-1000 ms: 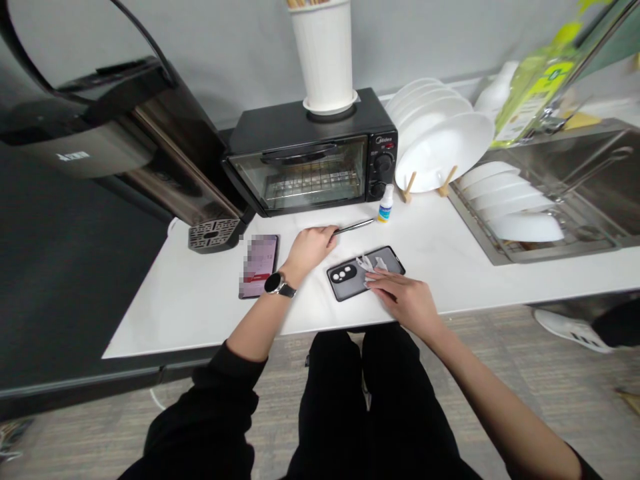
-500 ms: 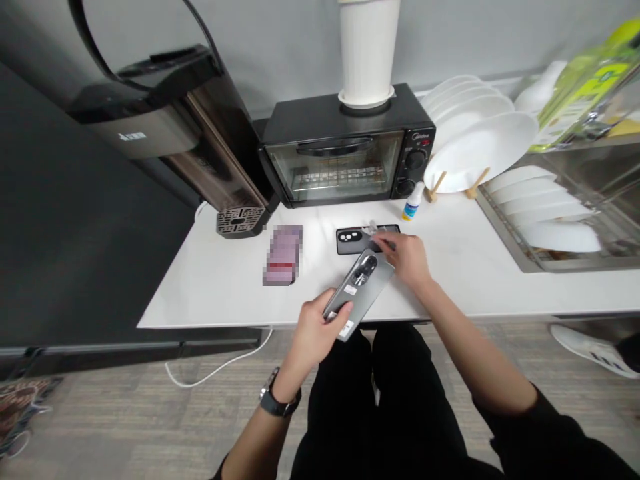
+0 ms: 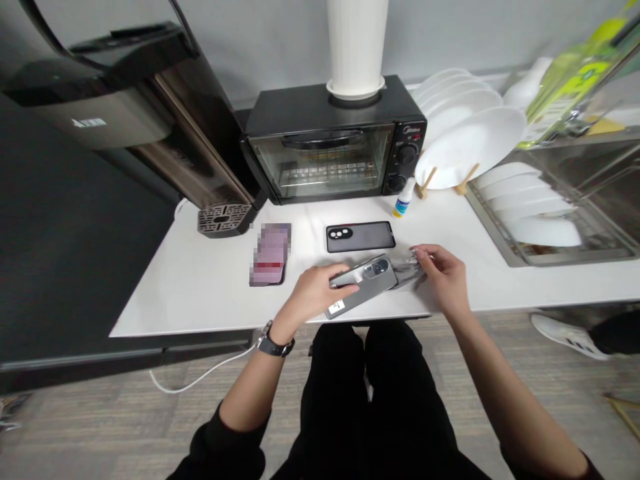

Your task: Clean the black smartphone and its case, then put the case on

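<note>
My left hand [image 3: 320, 290] grips a grey smartphone [image 3: 367, 288] by its lower end, camera side up, above the front of the counter. White stickers show on the phone's back. In the fingertips of my right hand [image 3: 445, 273] is a thin, clear plastic film [image 3: 407, 272], crumpled, which reaches to the phone's camera end; whether it still clings there I cannot tell. Just behind the phone a dark phone case [image 3: 360, 237] lies flat, its camera cut-out to the left. Another phone [image 3: 271, 253], its screen blurred to pink blocks, rests further left.
A black toaster oven [image 3: 325, 150] with a white pot [image 3: 357, 50] on top stands at the back. Left is a tall drink machine [image 3: 200, 147]. A small spray bottle [image 3: 403, 199], racked plates [image 3: 470, 147] and a sink [image 3: 525, 263] are right. A person's shoe [image 3: 567, 335] is on the floor.
The phone has turned flatter, its camera end swinging to the right. My right hand has moved right and down with the film, away from the case, which now shows whole.
</note>
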`<control>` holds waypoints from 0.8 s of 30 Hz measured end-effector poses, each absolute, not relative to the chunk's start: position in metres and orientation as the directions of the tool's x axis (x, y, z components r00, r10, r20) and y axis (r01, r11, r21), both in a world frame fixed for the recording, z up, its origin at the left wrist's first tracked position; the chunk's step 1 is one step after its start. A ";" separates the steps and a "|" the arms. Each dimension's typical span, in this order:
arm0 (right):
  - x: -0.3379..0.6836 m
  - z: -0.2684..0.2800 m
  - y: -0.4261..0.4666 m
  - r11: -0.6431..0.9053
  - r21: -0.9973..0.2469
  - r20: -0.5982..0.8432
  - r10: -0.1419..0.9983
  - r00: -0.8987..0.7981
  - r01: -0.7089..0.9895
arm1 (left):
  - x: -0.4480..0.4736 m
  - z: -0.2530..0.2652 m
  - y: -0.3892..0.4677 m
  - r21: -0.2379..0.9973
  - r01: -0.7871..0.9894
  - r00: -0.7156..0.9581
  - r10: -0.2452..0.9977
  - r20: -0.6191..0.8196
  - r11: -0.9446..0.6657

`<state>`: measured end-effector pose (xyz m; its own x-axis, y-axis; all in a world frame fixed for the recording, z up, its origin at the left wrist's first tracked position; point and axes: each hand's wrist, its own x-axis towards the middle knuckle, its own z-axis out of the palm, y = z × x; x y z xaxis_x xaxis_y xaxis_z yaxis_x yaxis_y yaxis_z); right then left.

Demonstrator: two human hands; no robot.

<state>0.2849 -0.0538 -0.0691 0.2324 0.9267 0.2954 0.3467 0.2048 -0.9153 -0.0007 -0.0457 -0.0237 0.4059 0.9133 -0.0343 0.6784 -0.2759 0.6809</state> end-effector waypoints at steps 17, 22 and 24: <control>0.285 -0.055 -0.042 0.292 -0.878 0.478 0.599 0.643 0.381 | 0.008 -0.044 -0.049 0.309 0.751 0.558 0.811 0.175 -0.583; 0.277 -0.025 -0.015 0.425 -0.774 0.631 0.585 0.510 0.470 | 0.014 -0.041 -0.058 0.282 0.777 0.536 0.826 0.173 -0.563; 0.269 -0.014 -0.003 0.461 -0.723 0.670 0.650 0.360 0.514 | 0.016 -0.040 -0.061 0.295 0.781 0.521 0.835 0.179 -0.550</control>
